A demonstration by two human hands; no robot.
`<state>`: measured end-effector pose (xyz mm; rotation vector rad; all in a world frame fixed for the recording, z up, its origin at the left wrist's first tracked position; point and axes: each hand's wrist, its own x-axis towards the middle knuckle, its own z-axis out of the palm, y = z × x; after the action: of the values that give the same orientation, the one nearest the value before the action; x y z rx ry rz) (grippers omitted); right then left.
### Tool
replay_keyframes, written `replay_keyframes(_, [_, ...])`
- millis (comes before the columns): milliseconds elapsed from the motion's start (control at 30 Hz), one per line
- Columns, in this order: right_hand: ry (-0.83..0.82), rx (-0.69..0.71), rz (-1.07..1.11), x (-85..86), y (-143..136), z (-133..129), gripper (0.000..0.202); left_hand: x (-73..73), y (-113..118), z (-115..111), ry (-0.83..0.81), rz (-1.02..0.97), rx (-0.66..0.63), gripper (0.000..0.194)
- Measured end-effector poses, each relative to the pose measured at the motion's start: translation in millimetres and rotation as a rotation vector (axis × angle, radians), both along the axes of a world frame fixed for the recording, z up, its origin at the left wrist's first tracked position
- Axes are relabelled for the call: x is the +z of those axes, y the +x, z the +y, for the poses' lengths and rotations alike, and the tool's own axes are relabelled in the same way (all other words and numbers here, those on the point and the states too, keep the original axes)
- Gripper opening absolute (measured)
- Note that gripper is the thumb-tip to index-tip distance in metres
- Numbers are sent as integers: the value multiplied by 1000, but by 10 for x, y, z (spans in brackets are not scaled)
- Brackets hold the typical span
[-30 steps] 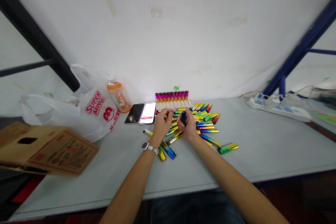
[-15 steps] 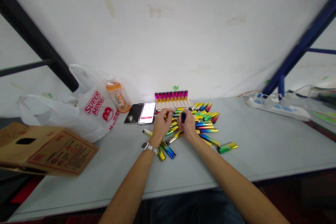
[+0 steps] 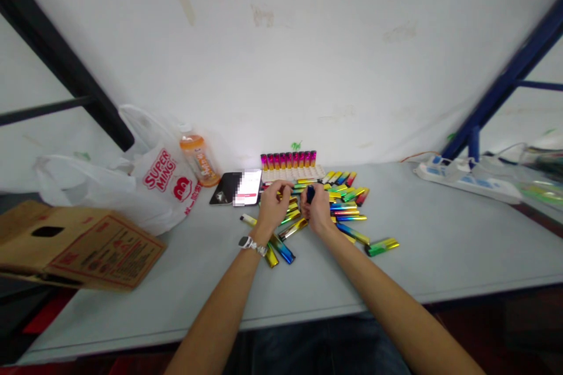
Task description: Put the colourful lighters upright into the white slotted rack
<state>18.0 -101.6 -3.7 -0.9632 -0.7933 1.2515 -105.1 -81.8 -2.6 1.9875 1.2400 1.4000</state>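
A: How far along are you?
B: Nearest you, loose lighters (image 3: 282, 248) lie unsorted on the surface (image 3: 440, 234). Your right hand (image 3: 321, 208) grips a dark-blue lighter (image 3: 310, 194); your left hand (image 3: 272, 205) is half-curled beside it, and you can't tell whether it holds anything. Farther off, one row of pink-and-gold lighters (image 3: 288, 160) stands at the pale tray (image 3: 292, 175).
A: Which way does yours point?
B: Its dark end shows upward; its long axis looks roughly upright, though your fingers hide most of it.
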Motion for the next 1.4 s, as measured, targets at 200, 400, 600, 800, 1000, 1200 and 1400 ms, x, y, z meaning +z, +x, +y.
replay_keyframes(200, [14, 6, -3, -24, 3, -1, 42, 17, 4, -12, 4, 4, 0, 18])
replay_keyframes(400, [7, 30, 9, -32, 4, -3, 45, 19, 3, -9, 15, 21, 5, 19])
replay_keyframes(600, [-36, 142, 129, 33, 9, -47, 59, 10, 0, -9, 20, 17, -4, 19])
replay_keyframes(800, [-59, 177, 141, 40, 3, -55, 60, 7, 1, -13, 7, -6, -18, 19])
replay_keyframes(1000, [-118, 30, -18, 54, -19, -30, 45, 14, -3, -15, -7, -16, -31, 20])
replay_keyframes(1200, [-65, 1, -29, 53, -7, -37, 45, 11, -3, -15, -4, -9, -27, 19])
replay_keyframes(1400, [-82, 9, -2, 9, -3, -13, 44, 15, -2, -14, -18, -23, -28, 20])
